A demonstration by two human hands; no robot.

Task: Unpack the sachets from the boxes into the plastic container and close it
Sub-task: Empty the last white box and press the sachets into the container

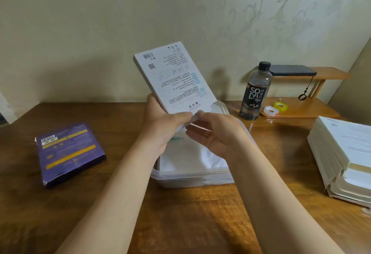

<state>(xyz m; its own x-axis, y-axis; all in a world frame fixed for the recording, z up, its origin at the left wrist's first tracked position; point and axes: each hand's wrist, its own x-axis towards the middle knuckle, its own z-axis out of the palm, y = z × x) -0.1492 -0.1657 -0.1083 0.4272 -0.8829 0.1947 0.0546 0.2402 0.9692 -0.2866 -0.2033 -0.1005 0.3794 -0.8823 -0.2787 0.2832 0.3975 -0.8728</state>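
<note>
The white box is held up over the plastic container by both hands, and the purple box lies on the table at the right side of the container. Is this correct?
Not quite: in the head view the purple box lies left of the plastic container, not right. The rest holds.

Brown wooden table (192, 223) against pale floral-patterned wall (100, 23)

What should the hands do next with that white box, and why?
Probably draw the sachets down out of the white box. The left hand holds it tilted, open end down, above the open plastic container, and the right hand is pinching something white at that opening, so whatever slides out should land inside.
</note>
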